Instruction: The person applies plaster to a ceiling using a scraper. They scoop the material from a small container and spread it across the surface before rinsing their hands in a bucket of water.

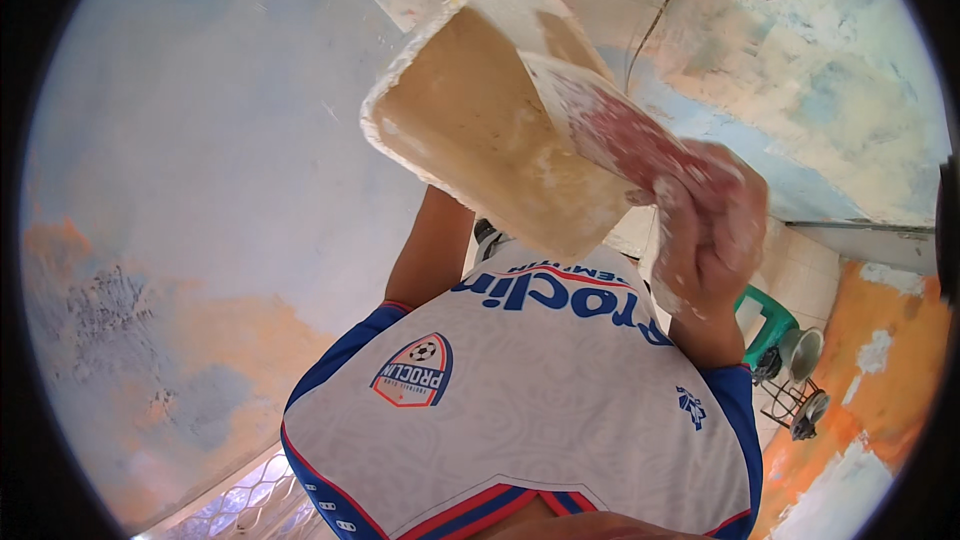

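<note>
Head view, right hand (pixel 705 240) fingers (pixel 690 195) clenched on putty scraper (pixel 600 120), blade inside tub (pixel 480 110); left hand hidden

Upper centre: a tilted tray (pixel 480 130) coated in putty fills this area and blocks passage.
Centre right: the right hand (pixel 705 240) presses a wide putty blade (pixel 610 130) against the tray's edge, closing the gap there.
Left half: bare patchy wall (pixel 200 190), open room.
Upper right: peeling surface (pixel 830 70) with a thin cable (pixel 665 5), nothing in front.
Lower right: green stool (pixel 768 325) and a small fan (pixel 800 405), well apart from the hand.
</note>
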Demonstrator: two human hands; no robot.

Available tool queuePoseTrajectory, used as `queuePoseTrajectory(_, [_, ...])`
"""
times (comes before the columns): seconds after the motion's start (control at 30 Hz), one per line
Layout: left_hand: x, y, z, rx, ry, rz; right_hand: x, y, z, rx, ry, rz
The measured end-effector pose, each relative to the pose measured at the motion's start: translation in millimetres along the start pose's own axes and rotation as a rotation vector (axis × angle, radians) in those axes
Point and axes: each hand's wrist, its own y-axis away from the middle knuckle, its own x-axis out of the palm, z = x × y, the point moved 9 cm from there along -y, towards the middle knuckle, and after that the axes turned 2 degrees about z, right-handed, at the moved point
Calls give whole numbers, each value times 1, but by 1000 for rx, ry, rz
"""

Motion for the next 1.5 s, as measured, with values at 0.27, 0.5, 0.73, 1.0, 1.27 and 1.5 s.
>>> queuePoseTrajectory(0.27, [6,1,17,-12,-13,-5,46,-15,-11,-4,263,124])
queuePoseTrajectory(0.5, [5,9,22,7,-21,-41,38,-20,-17,0,343,116])
queuePoseTrajectory(0.73, [9,8,24,10,-55,-52,38,-23,-28,-10,350,189])
queuePoseTrajectory(1.0, [13,10,31,18,-68,-62,35,-23,-41,9,183,318])
queuePoseTrajectory(1.27, [12,13,37,42,-79,-81,26,-13,-38,-34,232,213])
queuePoseTrajectory(1.5, [8,18,35,33,-94,-95,44,-11,-41,-6,196,348])
